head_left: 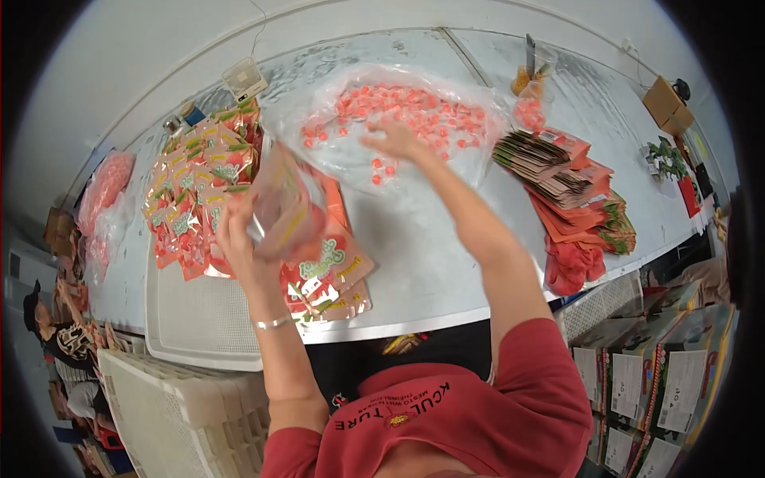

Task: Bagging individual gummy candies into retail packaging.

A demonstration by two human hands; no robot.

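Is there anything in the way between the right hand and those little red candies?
Nothing solid that I can see. The right hand is over the clear plastic, next to the red candies. The pouch in the left hand is off to the left. I can't tell whether any plastic covers the candies.

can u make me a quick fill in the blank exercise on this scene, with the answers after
1. The person's ____ hand holds a pouch.
2. The person's ____ hand is near the small red pieces.
3. The person's T-shirt is dark ____.
4. The fanned pouch stack lies toward the picture's ____ edge.

Missing words: left; right; red; right
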